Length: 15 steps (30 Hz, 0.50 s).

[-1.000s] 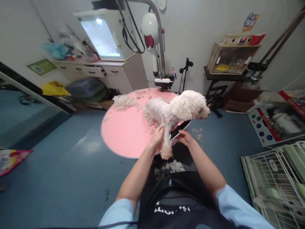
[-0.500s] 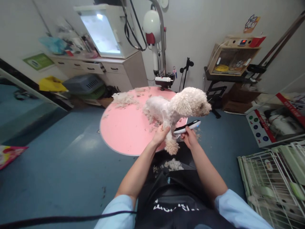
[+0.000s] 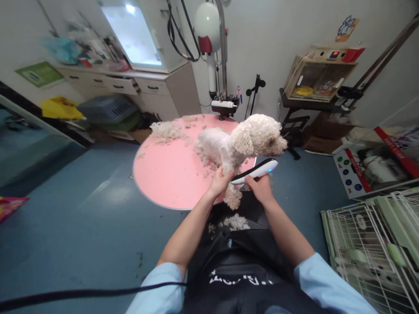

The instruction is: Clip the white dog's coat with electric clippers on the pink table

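Observation:
A white curly-haired dog (image 3: pixel 214 144) is on a round pink table (image 3: pixel 166 179), its head turned to the right. Its body is cropped short, while the head and the paw (image 3: pixel 233 198) are fluffy. My left hand (image 3: pixel 220 181) is closed around the dog's front leg, above the fluffy paw. In my right hand (image 3: pixel 261 187) is a white and black hair clipper (image 3: pixel 257 171) with a small blue light. The clipper's left end lies against or just in front of the leg; the exact contact is hidden.
Cut fur (image 3: pixel 166 131) lies on the table's far left, and more (image 3: pixel 236 222) rests on my black apron (image 3: pixel 235 261). A post with a white dryer (image 3: pixel 207 28) and a small tool holder (image 3: pixel 224 107) rises behind the table. A wire cage (image 3: pixel 369 244) stands at right.
The clipper has swung from a steep slant beside the leg to a flatter angle across it, its blue light now showing. My left hand keeps hold of the leg, which has shifted slightly.

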Tool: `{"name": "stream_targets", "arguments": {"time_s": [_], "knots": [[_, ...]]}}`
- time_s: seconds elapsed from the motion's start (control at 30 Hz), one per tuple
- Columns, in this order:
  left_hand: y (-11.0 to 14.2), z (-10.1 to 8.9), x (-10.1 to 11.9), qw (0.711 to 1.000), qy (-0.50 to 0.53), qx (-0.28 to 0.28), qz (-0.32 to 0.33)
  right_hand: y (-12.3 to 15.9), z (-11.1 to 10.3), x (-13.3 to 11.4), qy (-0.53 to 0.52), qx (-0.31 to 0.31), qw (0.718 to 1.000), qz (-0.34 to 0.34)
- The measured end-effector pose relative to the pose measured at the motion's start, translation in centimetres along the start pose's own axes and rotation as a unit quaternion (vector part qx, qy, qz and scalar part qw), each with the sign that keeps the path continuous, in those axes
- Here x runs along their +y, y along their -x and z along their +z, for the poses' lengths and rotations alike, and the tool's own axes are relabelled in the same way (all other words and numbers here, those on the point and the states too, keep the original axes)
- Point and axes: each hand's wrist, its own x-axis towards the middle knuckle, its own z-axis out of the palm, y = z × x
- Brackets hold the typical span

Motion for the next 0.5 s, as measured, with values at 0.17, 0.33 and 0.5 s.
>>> {"name": "stream_targets", "arguments": {"time_s": [0.17, 0.33, 0.5], "knots": [[0.0, 0.0, 0.0, 0.999, -0.046, 0.023, 0.008, 1.9, 0.9, -0.6, 0.130, -0.052, 0.990, 0.009], [0.2, 0.2, 0.2, 0.995, -0.088, 0.044, 0.025, 3.1, 0.7, -0.9, 0.187, -0.054, 0.981, 0.013], [0.2, 0.4, 0.3, 0.996, -0.085, 0.036, 0.010, 1.4, 1.1, -1.6, 0.203, 0.010, 0.979, -0.029]]}}
